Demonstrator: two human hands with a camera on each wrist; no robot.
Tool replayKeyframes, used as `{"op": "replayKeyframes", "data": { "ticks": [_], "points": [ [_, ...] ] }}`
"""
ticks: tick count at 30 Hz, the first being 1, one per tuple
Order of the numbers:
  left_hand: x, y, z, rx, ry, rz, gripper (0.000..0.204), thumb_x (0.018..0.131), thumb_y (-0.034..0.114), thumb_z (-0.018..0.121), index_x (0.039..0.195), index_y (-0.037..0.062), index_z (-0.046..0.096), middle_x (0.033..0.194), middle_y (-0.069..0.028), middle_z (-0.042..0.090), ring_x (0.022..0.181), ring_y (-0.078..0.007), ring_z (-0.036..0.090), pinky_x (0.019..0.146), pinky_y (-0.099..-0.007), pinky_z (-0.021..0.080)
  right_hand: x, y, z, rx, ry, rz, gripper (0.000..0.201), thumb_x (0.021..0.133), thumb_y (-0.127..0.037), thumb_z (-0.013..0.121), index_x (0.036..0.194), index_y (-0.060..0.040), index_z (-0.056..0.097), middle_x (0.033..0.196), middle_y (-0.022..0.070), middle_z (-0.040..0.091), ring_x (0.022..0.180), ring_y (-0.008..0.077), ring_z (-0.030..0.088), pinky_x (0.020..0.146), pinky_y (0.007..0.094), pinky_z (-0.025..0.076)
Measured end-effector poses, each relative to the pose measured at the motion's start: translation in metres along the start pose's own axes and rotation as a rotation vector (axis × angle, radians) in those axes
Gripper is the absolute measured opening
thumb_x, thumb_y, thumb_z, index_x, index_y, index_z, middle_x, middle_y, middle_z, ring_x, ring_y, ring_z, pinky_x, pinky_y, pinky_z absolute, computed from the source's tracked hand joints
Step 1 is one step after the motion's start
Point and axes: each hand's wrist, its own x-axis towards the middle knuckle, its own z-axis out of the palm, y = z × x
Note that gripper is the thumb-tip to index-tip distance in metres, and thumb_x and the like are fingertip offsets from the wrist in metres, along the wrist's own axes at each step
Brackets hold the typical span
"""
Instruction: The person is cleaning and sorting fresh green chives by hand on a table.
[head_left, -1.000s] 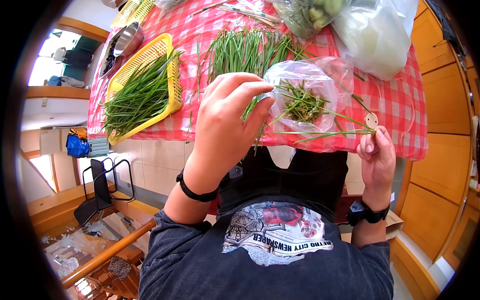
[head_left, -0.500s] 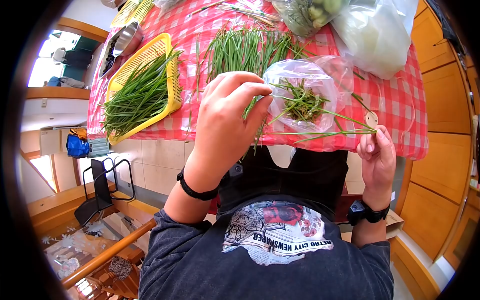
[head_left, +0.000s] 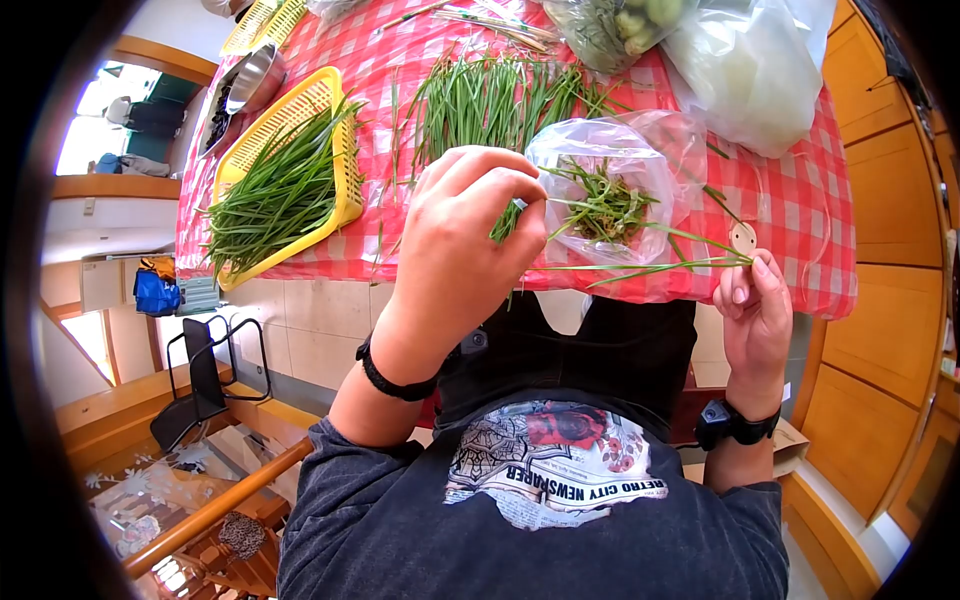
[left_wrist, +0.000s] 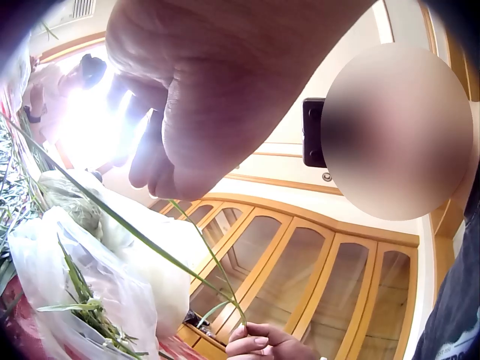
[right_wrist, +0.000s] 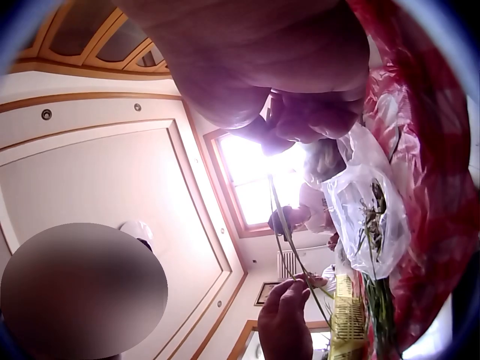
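Observation:
My right hand (head_left: 755, 305) pinches the ends of a few garlic chives (head_left: 700, 263) between thumb and fingertips, near the table's front right edge. Their long green blades spread leftward, across the front of an open clear plastic bag (head_left: 655, 165). Raised left of that bag, my left hand (head_left: 465, 235) has thumb and index finger brought together; in the right wrist view the left hand (right_wrist: 285, 322) pinches one of the blades (right_wrist: 289, 247). Green and brownish trimmings (head_left: 605, 208) lie inside the bag.
A yellow basket (head_left: 349, 190) of chives stands left, beside a metal bowl (head_left: 258, 78). Loose chives (head_left: 490, 105) lie behind my left hand on the red checked tablecloth (head_left: 800, 215). Bagged vegetables (head_left: 640, 30) and a white plastic bag (head_left: 750, 80) sit at the back right.
My left hand has turned slightly, its index finger and thumb curling a little lower. My right hand keeps its place with the chives.

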Motion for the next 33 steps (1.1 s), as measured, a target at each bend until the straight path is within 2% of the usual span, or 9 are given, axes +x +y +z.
{"op": "replayKeyframes", "data": {
  "ticks": [3,10,13,16,22,24,29,31,33],
  "points": [
    [0.0,0.001,0.001,-0.043,-0.005,-0.015,0.01,0.079,0.003,0.075,0.085,0.0044,0.067,0.098,-0.0077,0.072,0.098,-0.0308,0.067,0.088,-0.0431,0.052,0.001,0.0,0.0,-0.003,-0.002,0.003,0.014,0.11,-0.016,0.053,0.112,-0.0049,0.061,0.075,-0.0002,0.054,0.069,0.0091,0.05,0.062,0.0257,0.039],
    [0.003,0.003,-0.001,-0.001,-0.014,-0.026,0.009,0.079,0.003,0.073,0.085,0.0037,0.066,0.096,-0.0085,0.071,0.095,-0.0314,0.067,0.087,-0.0417,0.053,0.001,-0.004,-0.01,-0.045,0.011,-0.042,0.013,0.109,-0.017,0.051,0.108,-0.0058,0.059,0.075,-0.0002,0.053,0.068,0.0091,0.048,0.063,0.0253,0.038],
    [0.005,0.003,0.004,-0.003,-0.018,-0.086,0.008,0.08,-0.001,0.073,0.088,0.0022,0.072,0.097,-0.0102,0.073,0.093,-0.0293,0.068,0.084,-0.0386,0.054,-0.001,-0.014,-0.017,-0.049,0.079,-0.07,0.016,0.109,-0.019,0.048,0.107,-0.0063,0.058,0.074,-0.0003,0.051,0.067,0.0094,0.046,0.061,0.0256,0.036],
    [0.001,0.002,0.015,0.008,-0.116,-0.183,0.007,0.087,0.008,0.079,0.092,0.003,0.077,0.094,-0.0121,0.073,0.092,-0.0291,0.07,0.082,-0.0391,0.054,-0.003,-0.022,-0.037,0.012,0.135,-0.124,0.018,0.109,-0.02,0.046,0.107,-0.0063,0.058,0.074,-0.0003,0.05,0.065,0.0096,0.043,0.061,0.0257,0.035],
    [0.014,0.005,0.047,-0.112,-0.154,-0.227,0.014,0.094,0.011,0.076,0.1,-0.0011,0.076,0.082,-0.0165,0.075,0.071,-0.0289,0.073,0.066,-0.0352,0.055,-0.011,-0.039,-0.052,0.083,0.253,-0.235,0.023,0.111,-0.025,0.051,0.095,-0.0103,0.057,0.079,-0.0007,0.053,0.059,0.0098,0.042,0.059,0.0279,0.036],
    [0.013,0.005,0.052,-0.174,-0.106,-0.266,0.013,0.097,0.014,0.069,0.097,0.0013,0.073,0.087,-0.0186,0.073,0.079,-0.0398,0.07,0.071,-0.0456,0.055,-0.013,-0.043,-0.04,0.041,0.28,-0.267,0.024,0.111,-0.026,0.053,0.093,-0.0102,0.057,0.08,-0.0003,0.054,0.059,0.0099,0.043,0.059,0.0285,0.036],
    [0.011,0.024,0.032,0.073,-0.083,-0.134,0.011,0.098,0.013,0.069,0.099,0.0027,0.073,0.082,-0.0151,0.07,0.085,-0.0343,0.068,0.083,-0.0442,0.051,-0.012,-0.04,-0.015,0.04,0.227,-0.314,0.018,0.11,-0.023,0.055,0.11,-0.0077,0.065,0.082,0.0027,0.061,0.061,0.0104,0.048,0.059,0.0266,0.04],
    [0.006,0.031,0.031,-0.149,0.089,-0.24,0.01,0.096,0.01,0.071,0.103,0.0029,0.073,0.097,-0.0151,0.071,0.094,-0.0339,0.067,0.09,-0.045,0.05,-0.009,-0.037,0.001,-0.003,0.226,-0.333,0.017,0.11,-0.022,0.056,0.112,-0.0076,0.066,0.081,0.0031,0.063,0.062,0.0105,0.049,0.059,0.026,0.041],
    [0.01,0.033,0.026,-0.014,0.118,-0.142,0.012,0.095,0.009,0.072,0.105,0.0029,0.073,0.109,-0.0162,0.069,0.102,-0.0354,0.065,0.094,-0.0448,0.049,-0.005,-0.036,0.017,-0.066,0.191,-0.375,0.016,0.109,-0.019,0.059,0.114,-0.0068,0.068,0.082,0.0039,0.066,0.063,0.0093,0.051,0.059,0.0235,0.042]
  ]
}}
